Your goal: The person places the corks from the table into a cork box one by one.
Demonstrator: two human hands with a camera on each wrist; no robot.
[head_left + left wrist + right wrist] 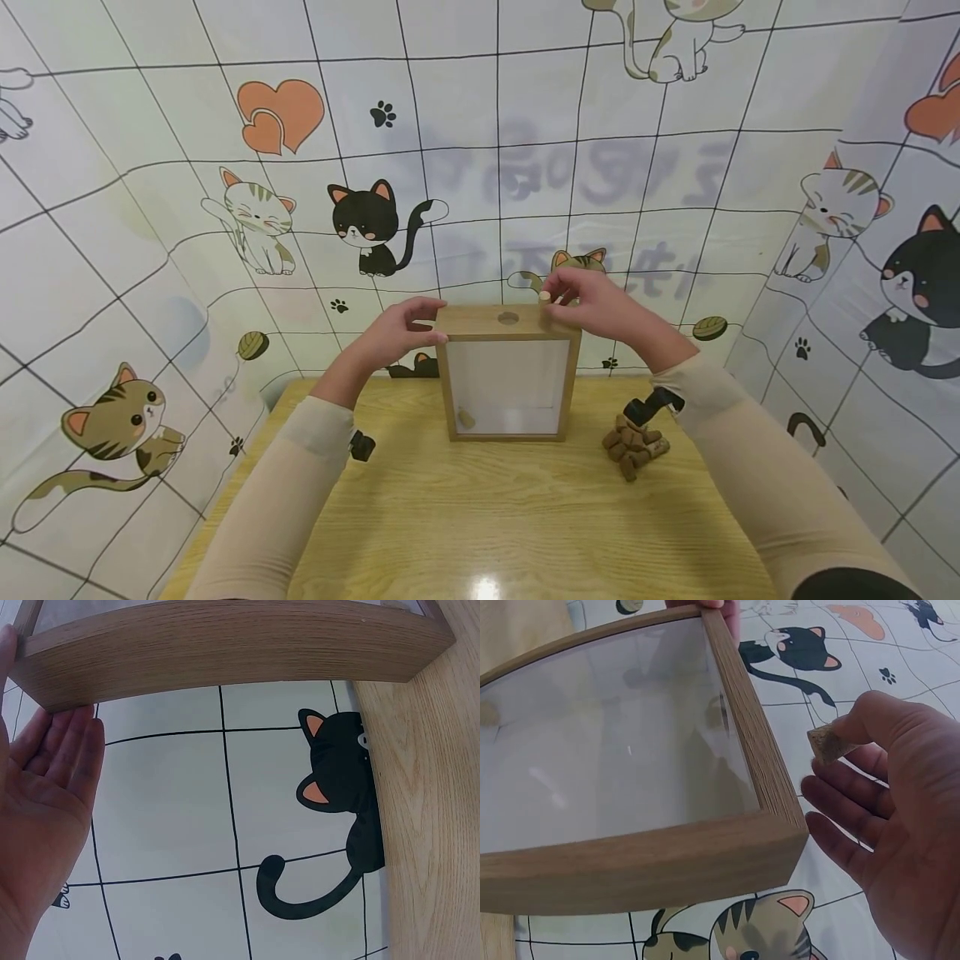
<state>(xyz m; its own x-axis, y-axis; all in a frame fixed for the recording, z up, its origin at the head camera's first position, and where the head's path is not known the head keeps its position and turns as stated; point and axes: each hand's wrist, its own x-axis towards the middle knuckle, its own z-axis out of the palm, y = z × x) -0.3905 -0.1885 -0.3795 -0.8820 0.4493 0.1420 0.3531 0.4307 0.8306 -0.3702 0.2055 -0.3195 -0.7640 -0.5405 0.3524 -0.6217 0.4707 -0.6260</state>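
A shallow wooden box (506,433) with a clear front and a round hole (508,318) in its top stands upright on the table. My left hand (399,333) grips its upper left corner, thumb at the front and fingers behind; in the left wrist view the fingertips (91,731) touch the edge. Between thumb and fingers my right hand (592,307) pinches a small cork (829,744), just above the top's right end. In the right wrist view this cork is apart from the frame. A cork-coloured piece (466,418) shows low inside the box at left.
A pile of corks (632,446) lies on the table (465,508) to the right of the box, partly below my right wrist camera (651,407). Behind and at both sides hangs a white sheet (465,108) printed with cats and grid lines.
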